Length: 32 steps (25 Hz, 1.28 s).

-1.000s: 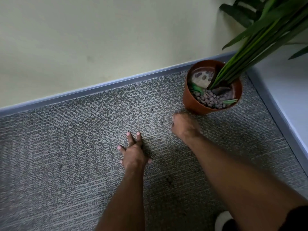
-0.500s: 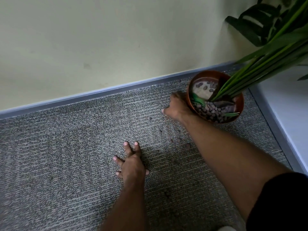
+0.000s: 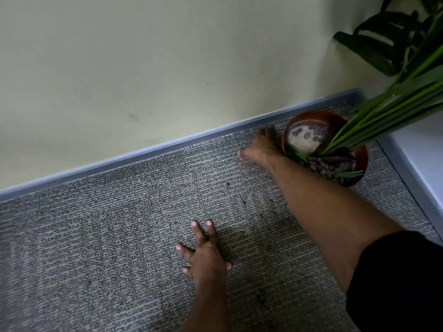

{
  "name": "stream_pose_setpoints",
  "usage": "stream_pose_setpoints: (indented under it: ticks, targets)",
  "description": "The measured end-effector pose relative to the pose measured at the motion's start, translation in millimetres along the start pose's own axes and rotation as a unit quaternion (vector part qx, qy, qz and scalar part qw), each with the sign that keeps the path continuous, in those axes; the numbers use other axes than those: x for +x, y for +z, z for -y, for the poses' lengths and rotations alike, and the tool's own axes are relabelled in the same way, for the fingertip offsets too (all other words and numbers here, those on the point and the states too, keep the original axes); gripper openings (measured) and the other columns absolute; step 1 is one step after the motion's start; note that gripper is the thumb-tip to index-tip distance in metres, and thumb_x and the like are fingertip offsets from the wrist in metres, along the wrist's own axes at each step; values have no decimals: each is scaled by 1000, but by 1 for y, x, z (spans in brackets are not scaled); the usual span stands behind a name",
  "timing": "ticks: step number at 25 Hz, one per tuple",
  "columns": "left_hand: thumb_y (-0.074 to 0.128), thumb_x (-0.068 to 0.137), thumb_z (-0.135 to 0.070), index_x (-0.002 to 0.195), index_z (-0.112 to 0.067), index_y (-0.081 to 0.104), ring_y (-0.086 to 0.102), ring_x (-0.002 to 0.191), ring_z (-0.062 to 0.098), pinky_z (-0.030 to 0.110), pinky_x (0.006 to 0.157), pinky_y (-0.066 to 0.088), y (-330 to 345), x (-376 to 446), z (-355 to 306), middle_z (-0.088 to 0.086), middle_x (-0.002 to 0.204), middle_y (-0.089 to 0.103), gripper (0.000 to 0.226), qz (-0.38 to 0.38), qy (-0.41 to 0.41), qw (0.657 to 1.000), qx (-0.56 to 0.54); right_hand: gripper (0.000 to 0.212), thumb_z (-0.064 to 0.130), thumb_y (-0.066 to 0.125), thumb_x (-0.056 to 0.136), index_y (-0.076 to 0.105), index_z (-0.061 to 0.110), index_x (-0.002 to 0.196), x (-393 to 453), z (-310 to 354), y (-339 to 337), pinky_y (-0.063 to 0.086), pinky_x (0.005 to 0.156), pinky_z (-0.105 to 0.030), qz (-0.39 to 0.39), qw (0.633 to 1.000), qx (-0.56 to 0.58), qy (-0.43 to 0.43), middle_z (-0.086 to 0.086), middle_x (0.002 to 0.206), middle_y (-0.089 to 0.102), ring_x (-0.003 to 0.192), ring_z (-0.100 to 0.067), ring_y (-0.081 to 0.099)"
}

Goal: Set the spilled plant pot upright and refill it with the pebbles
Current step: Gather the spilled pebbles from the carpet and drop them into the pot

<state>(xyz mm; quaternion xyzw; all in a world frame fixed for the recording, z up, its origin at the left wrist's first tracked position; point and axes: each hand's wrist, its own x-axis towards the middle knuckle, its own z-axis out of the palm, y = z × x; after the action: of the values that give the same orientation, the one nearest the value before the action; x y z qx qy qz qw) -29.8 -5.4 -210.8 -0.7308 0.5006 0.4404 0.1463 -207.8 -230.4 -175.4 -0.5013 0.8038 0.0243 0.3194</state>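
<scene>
The terracotta plant pot (image 3: 360,161) stands upright on the grey carpet in the corner, with long green leaves (image 3: 388,109) leaning out to the right. Inside it are brown pebbles (image 3: 323,167) and a bare pale patch (image 3: 303,143). A few loose pebbles (image 3: 226,185) lie scattered on the carpet, more of them near my right forearm (image 3: 286,221). My right hand (image 3: 261,146) is low on the carpet against the pot's left side, thumb pointing left, fingers hidden toward the wall. My left hand (image 3: 206,255) rests flat on the carpet with its fingers spread.
A grey-blue baseboard (image 3: 143,152) runs along the pale wall just behind my right hand. A white raised surface with a grey edge (image 3: 422,154) borders the carpet on the right. Dark broad leaves (image 3: 374,49) hang at the top right.
My right hand has moved from the carpet in front of the pot up along the pot's left side toward the baseboard. My left hand stays planted.
</scene>
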Motion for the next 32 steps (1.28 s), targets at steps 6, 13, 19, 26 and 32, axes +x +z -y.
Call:
stream_pose_setpoints:
  ticks: [6, 13, 19, 26, 32]
  targets:
    - [77, 83, -2, 156, -49, -9, -30, 143, 52, 80, 105, 25, 1, -1, 1, -19, 151, -46, 122, -6, 2, 1000, 1, 109, 43, 71, 84, 0, 11, 159, 16, 4, 0, 0, 125, -47, -13, 1000, -11, 18, -14, 167, -11, 154, -33, -10]
    - [80, 84, -13, 155, -51, -13, -28, 143, 56, 79, 104, 29, -3, 1, 0, -18, 150, -48, 123, 13, -8, 1000, 14, 106, 32, 68, 87, -6, 9, 159, 34, 9, 1, -3, 125, -47, -6, 1000, 14, 14, -11, 167, -14, 154, -31, -10]
    - [80, 83, -10, 157, -49, -8, -26, 145, 55, 79, 105, 28, -3, 2, -1, -17, 153, -46, 121, 7, -8, 1000, 14, 74, 38, 72, 84, 39, 13, 145, -8, 1, 32, 39, 112, -48, -123, 983, -94, -96, -19, 151, 36, 138, -36, 38]
    - [82, 82, -10, 158, -44, -9, -25, 144, 57, 81, 104, 26, -4, -2, -4, -12, 160, -38, 123, -1, -5, 1000, 21, 62, 41, 36, 105, 21, 14, 159, -57, -55, 106, 10, 126, -46, -53, 968, -84, -232, -13, 168, 6, 155, -32, 4]
    - [85, 78, -13, 157, -46, -5, -24, 145, 56, 82, 102, 26, -7, -6, -3, -15, 162, -34, 125, 7, -6, 1000, 10, 53, 26, 43, 100, 44, 13, 151, -93, -75, 126, 31, 120, -46, -52, 907, -108, -404, -14, 159, 37, 148, -31, 32]
